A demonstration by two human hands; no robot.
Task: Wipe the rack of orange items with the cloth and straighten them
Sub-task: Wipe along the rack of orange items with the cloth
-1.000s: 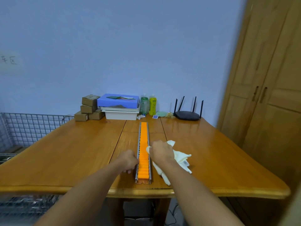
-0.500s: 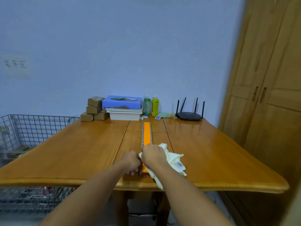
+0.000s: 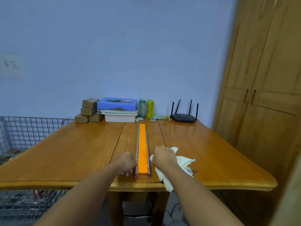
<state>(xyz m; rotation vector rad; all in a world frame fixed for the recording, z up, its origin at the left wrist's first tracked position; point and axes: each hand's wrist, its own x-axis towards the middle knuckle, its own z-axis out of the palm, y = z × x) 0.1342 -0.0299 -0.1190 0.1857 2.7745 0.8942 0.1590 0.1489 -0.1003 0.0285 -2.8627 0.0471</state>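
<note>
Left to right: the left hand [image 3: 127,163], curled into a loose fist, presses against the near end of the rack [image 3: 142,174], apparently to steady it. The orange items [image 3: 142,150] fill its channel along the bench [image 3: 65,154]. The right hand [image 3: 163,156] clutches the cloth [image 3: 183,162] beside the rack's right rail, poised for wiping.

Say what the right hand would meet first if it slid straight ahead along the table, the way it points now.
Likely nothing soon: the right hand, closed on the cloth, sits just right of the rack. Ahead is bare table, then probably the small blue packet or the router; depth is unclear.
</note>
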